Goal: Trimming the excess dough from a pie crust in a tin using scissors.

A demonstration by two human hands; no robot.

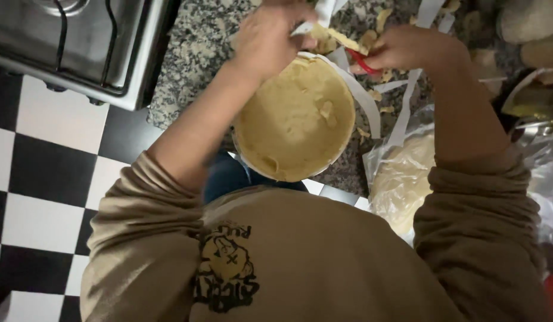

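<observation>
Our speckled granite bench (pixel 193 53) ends over a checkered floor (pixel 32 179), with the steel stove (pixel 80 42) at ten o'clock. Our left hand (pixel 270 36) is closed on the rim of the dough-lined round pan (pixel 294 119). At one o'clock our right hand (pixel 407 48) grips a red-handled tool (pixel 363 61). We judge the pan, overhanging the edge, could tip.

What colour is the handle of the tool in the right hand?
Red, seen in the head view: the handle pokes out of the right hand above the dough-lined pan.
</observation>
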